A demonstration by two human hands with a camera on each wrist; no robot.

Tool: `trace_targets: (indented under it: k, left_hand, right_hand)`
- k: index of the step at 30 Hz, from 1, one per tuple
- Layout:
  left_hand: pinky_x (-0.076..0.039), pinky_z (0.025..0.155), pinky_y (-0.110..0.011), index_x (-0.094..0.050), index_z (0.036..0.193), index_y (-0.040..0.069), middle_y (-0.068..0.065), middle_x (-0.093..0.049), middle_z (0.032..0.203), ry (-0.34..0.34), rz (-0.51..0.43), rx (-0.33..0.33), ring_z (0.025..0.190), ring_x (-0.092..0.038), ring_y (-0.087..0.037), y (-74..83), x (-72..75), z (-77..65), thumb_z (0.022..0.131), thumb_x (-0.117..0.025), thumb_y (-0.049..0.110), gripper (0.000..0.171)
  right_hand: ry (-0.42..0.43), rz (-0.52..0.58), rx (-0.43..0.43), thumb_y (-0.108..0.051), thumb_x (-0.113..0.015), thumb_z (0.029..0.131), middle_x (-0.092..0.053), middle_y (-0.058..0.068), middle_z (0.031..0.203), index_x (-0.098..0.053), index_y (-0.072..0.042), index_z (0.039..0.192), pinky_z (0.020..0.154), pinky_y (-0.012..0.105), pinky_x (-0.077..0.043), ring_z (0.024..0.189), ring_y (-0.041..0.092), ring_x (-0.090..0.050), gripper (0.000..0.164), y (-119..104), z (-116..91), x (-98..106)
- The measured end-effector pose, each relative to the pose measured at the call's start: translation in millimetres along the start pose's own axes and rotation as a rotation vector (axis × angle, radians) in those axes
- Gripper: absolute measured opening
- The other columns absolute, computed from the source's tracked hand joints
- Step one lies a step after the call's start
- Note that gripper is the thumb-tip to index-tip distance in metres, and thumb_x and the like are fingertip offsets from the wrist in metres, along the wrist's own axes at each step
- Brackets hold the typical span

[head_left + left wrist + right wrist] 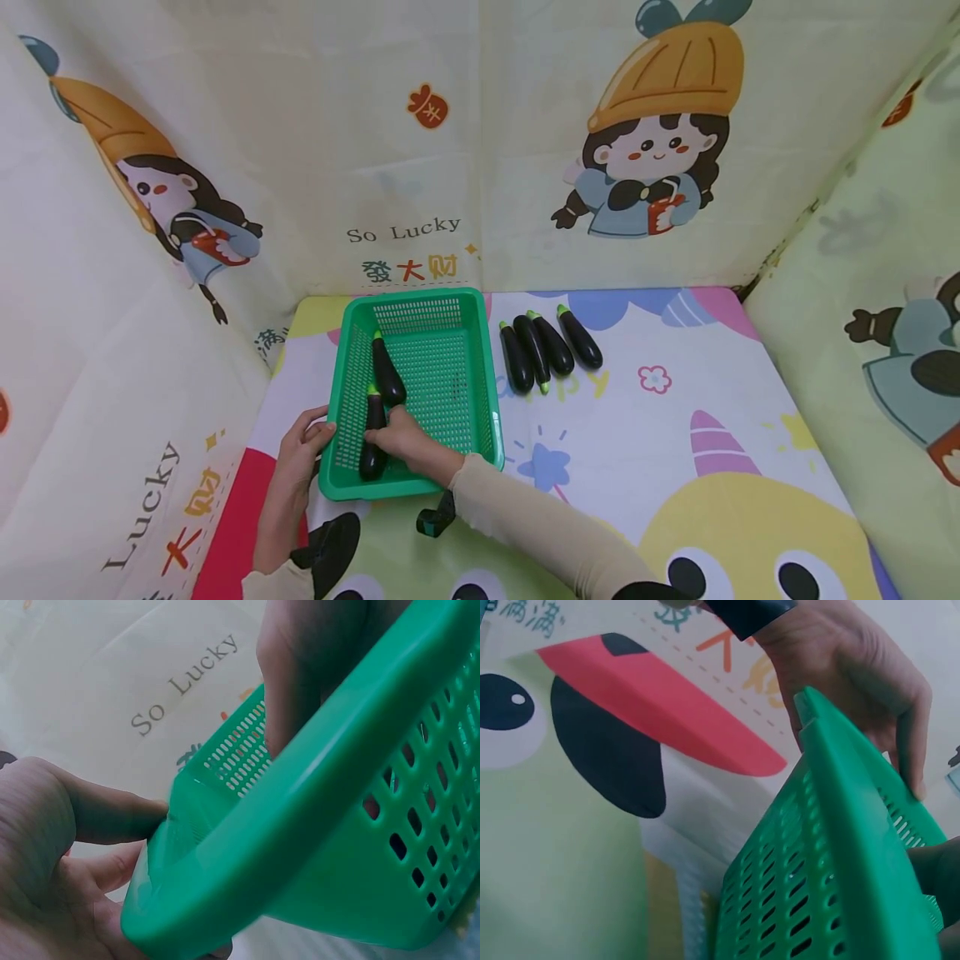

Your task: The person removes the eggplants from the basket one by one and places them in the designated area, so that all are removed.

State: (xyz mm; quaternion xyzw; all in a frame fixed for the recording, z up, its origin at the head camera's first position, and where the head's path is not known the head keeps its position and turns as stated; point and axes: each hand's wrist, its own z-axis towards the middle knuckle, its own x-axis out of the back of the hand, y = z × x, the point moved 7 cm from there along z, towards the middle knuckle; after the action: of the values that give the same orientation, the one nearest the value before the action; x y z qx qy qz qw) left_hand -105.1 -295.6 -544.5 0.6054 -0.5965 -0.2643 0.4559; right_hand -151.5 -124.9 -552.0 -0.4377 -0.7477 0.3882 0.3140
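A green plastic basket (491,400) with perforated walls stands on the patterned cloth. My left hand (296,454) grips its left rim near the front corner, the thumb on the rim in the left wrist view. Reaching in over the front right side, my right hand (408,439) holds a dark eggplant (372,462) at the basket's left side, its green stem end pointing away from me. A second eggplant (387,372) lies just beyond it inside the basket. In the right wrist view, the basket wall hides most of the right hand.
Several more eggplants (555,343) lie side by side on the cloth to the right of the basket. A printed curtain (517,167) rises behind the table and along both sides. A small black object (436,518) shows at the basket's front edge, under the right forearm.
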Motion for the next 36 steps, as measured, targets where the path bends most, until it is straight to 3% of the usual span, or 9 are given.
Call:
trace_targets:
  k: [18,25,30,36]
  left_hand:
    - [-0.052,0.086,-0.026,-0.038,0.156,0.013,0.026,-0.066,0.091,-0.004,0.015,0.002,0.093,-0.064,-0.002,0.8,-0.1,0.1,0.11,-0.051,0.03,0.05]
    - [-0.052,0.086,-0.026,-0.038,0.156,0.013,0.025,-0.067,0.092,-0.007,0.011,0.005,0.093,-0.064,-0.002,0.7,-0.4,-0.5,0.11,-0.051,0.03,0.05]
    - [-0.052,0.085,-0.026,-0.039,0.155,0.012,0.026,-0.067,0.091,-0.001,0.009,-0.002,0.092,-0.064,-0.002,1.3,-0.1,-1.2,0.11,-0.051,0.03,0.05]
    - [-0.052,0.085,-0.026,-0.04,0.154,0.011,0.026,-0.067,0.09,0.006,0.001,0.004,0.091,-0.064,-0.003,1.2,0.6,-1.4,0.109,-0.053,0.03,0.05]
  right_hand:
    - [0.061,-0.108,0.057,-0.006,-0.076,0.093,-0.066,0.016,0.11,-0.057,0.001,0.122,0.083,0.036,-0.055,0.095,0.022,-0.065,0.035,-3.4,1.4,-0.5]
    - [0.041,-0.03,0.004,-0.004,-0.074,0.093,-0.065,0.016,0.111,-0.055,0.001,0.126,0.075,0.036,-0.053,0.091,0.023,-0.064,0.038,2.9,2.7,-1.6]
    - [0.027,0.032,-0.027,-0.002,-0.073,0.094,-0.064,0.018,0.115,-0.054,0.003,0.129,0.082,0.043,-0.062,0.101,0.029,-0.07,0.04,3.9,2.2,-1.4]
    - [0.001,0.095,-0.059,-0.002,-0.073,0.095,-0.063,0.02,0.119,-0.051,0.005,0.134,0.088,0.048,-0.062,0.109,0.036,-0.071,0.045,2.3,1.1,2.5]
